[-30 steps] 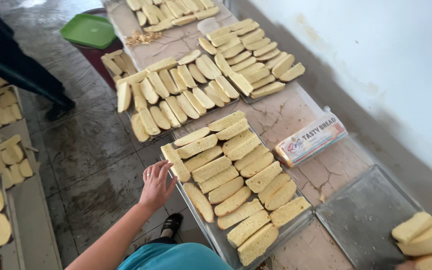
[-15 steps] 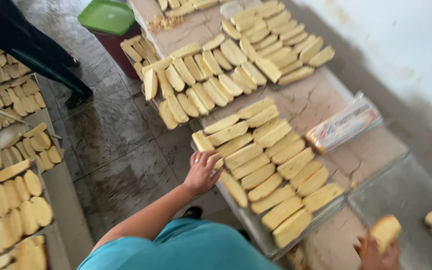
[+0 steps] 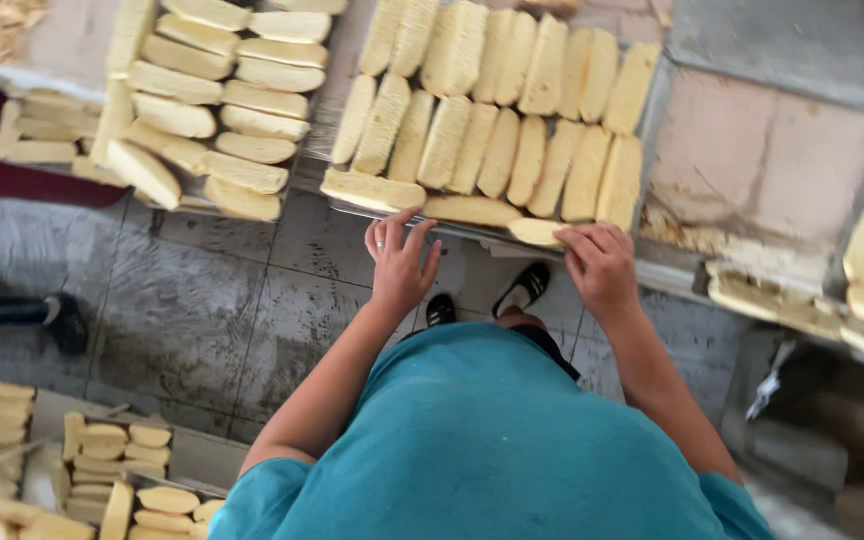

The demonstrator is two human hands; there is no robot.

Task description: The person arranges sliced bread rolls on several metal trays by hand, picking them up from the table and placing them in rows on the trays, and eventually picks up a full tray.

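Bread slice [image 3: 537,232] crosswise under right hand [image 3: 600,265]

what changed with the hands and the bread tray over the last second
The right hand, which held a pale bread piece off to the side half a second ago, has come to the front edge of the tray and now rests on a piece there. The left hand stays at that same edge, fingers spread. The camera has tilted to look straight down. The rows of bread pieces on the tray look unchanged.
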